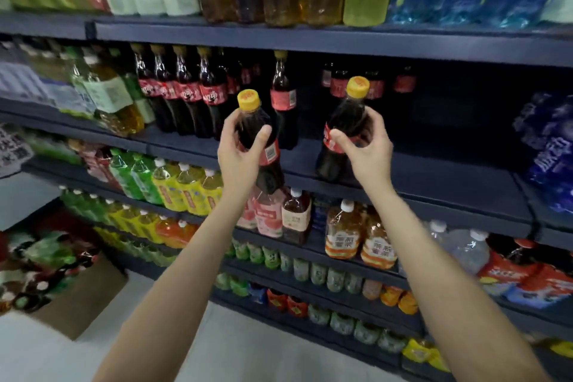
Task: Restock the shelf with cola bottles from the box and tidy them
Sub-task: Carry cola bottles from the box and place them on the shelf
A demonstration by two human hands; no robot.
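Note:
I hold two cola bottles with yellow caps and red labels in front of the dark shelf. My left hand grips the left cola bottle around its middle, tilted slightly. My right hand grips the right cola bottle at its label, its base near the shelf board. A row of cola bottles stands on the same shelf to the left, with one single bottle just behind my left hand. More cola bottles stand deep at the back.
A cardboard box holding drink bottles sits on the floor at the lower left. Tea and juice bottles fill the shelves below, blue water packs stand at the right. Yellow drinks crowd the shelf's left end.

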